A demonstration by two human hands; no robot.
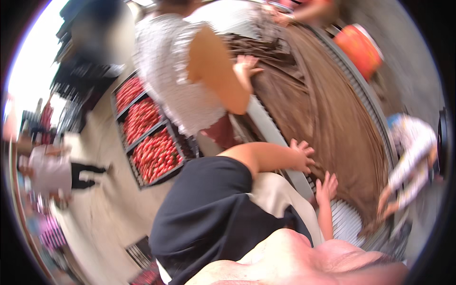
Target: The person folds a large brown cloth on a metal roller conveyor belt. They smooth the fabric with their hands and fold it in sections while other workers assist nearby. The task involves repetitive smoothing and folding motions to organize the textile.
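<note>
A wide brown fabric or sheet (331, 124), wrinkled and blurred, lies along a long bed with pale metal side rails (270, 123). My left hand (302, 156) has its fingers spread at the near edge of the brown sheet, by the rail. Below it in the view, my right hand (327, 186) is raised over or against the sheet's near edge, its fingers apart; contact is unclear. Neither hand grips anything that I can see. White ribbed surface (345, 219) shows beside my right forearm.
A co-worker's hand (247, 66) touches the sheet further up; another person's hands (388, 206) are at its far lower edge. More hands (281, 17) work at the top. Black crates (137, 185) of small red fruit stand on the floor. An orange container (358, 51) stands beyond the bed.
</note>
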